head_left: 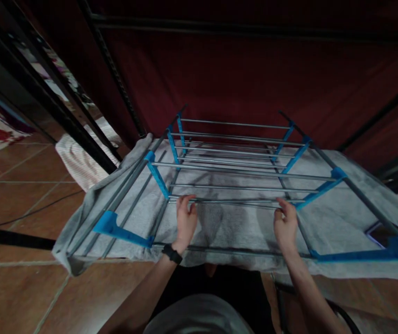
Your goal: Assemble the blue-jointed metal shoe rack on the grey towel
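Observation:
A folding drying rack (240, 176) with grey metal rods and blue plastic joints stands in front of me. Under its rods lies a grey towel (327, 222), spread over the lower level. My left hand (185, 221), with a black watch on its wrist, is closed around one of the near rods. My right hand (285, 223) is closed on the same rod farther right. Both thumbs lie under the rod and the fingers over it.
Brown floor tiles (21, 195) spread to the left, with a dark cable across them. A white striped cloth (80, 157) lies on the floor by a black metal frame (62, 116). Dark red fabric (247, 79) hangs behind the rack.

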